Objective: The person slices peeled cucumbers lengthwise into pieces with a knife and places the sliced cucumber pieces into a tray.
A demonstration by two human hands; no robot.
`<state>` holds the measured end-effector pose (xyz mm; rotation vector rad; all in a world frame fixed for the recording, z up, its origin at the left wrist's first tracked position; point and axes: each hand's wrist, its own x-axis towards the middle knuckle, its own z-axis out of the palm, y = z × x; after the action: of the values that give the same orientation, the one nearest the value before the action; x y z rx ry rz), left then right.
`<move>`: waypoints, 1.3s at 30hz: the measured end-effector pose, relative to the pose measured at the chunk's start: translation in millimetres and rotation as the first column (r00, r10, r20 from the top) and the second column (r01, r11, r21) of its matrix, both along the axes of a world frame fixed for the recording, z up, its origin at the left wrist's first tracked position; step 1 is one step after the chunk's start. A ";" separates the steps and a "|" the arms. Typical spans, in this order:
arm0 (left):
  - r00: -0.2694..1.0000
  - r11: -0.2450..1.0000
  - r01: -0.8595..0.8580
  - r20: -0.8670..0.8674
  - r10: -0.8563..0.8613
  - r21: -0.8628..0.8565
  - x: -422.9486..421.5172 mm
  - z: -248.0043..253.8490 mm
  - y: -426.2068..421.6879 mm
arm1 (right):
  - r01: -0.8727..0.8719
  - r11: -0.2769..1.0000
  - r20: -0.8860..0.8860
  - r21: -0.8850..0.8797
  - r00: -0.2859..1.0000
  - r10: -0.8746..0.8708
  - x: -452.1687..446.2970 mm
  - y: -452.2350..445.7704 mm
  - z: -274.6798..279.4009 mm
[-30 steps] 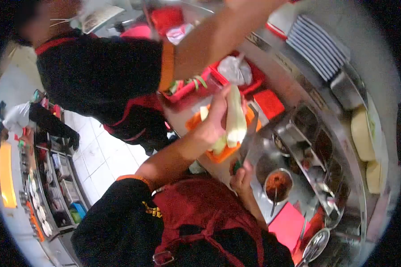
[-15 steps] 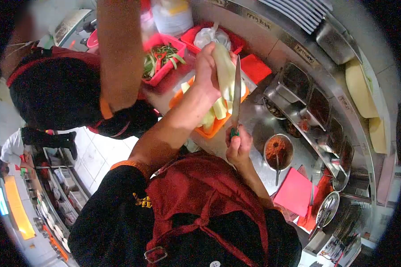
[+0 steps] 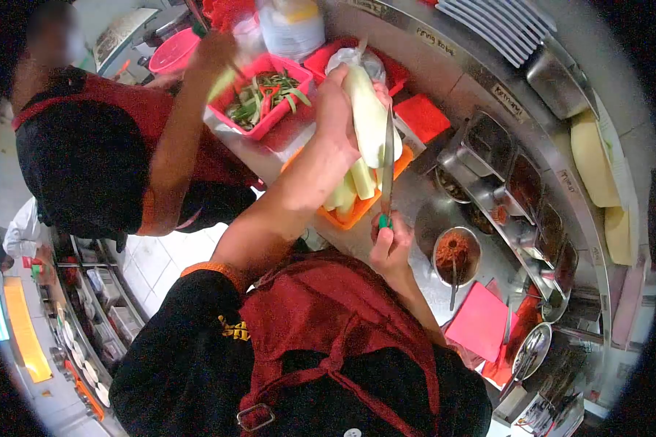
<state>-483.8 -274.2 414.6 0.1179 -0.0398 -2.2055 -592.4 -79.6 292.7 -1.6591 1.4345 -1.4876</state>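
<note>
My left hand [image 3: 335, 113] is wrapped round a long, pale peeled cucumber [image 3: 367, 109], held above an orange basket [image 3: 351, 220]. Several pale cucumber pieces [image 3: 361, 178] lie inside the basket. In my right hand [image 3: 391, 246] is a knife [image 3: 388, 171], gripped by its green handle. Its blade points up and away from me, along the cucumber's right side; I cannot tell whether it touches. A pink basket [image 3: 251, 132] at the left holds green peelings and something red.
At my left a co-worker [image 3: 80, 160] stretches an arm towards the pink basket. A bowl of red-orange paste [image 3: 455, 255] with a spoon stands right of my knife hand. Beyond it are metal containers [image 3: 488, 142], and a pink board [image 3: 479, 320] lies nearer me.
The co-worker's arm has drawn back to the left, uncovering more of the pink basket. The cucumber in my left hand has turned slightly, and the knife has shifted a little lower.
</note>
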 end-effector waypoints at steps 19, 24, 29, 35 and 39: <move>0.906 0.956 -0.277 0.303 0.294 -0.099 11.4 33.0 19.8 | -0.017 0.999 -0.025 -0.047 1.000 0.016 9.0 1.3 -17.8; 0.844 0.947 -0.286 0.430 0.322 -0.148 9.4 35.5 33.7 | -0.037 0.999 0.019 0.018 0.999 0.037 12.4 4.2 -0.1; 0.829 0.952 -0.282 0.469 0.303 -0.117 7.5 37.9 40.8 | -0.025 0.999 0.018 0.030 1.000 0.024 13.8 6.1 8.2; 0.796 0.919 -0.325 0.461 0.393 -0.222 2.8 34.2 55.1 | -0.019 1.000 -0.028 0.016 0.999 0.020 10.8 0.4 6.1; 0.794 0.917 -0.307 0.462 0.395 -0.257 3.5 30.8 55.7 | -0.018 1.000 -0.070 -0.013 0.997 0.017 10.8 -0.4 12.3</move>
<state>-480.3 -218.4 445.4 0.5660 -0.4641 -1.7317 -581.6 -80.0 305.0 -1.7438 1.4451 -1.4458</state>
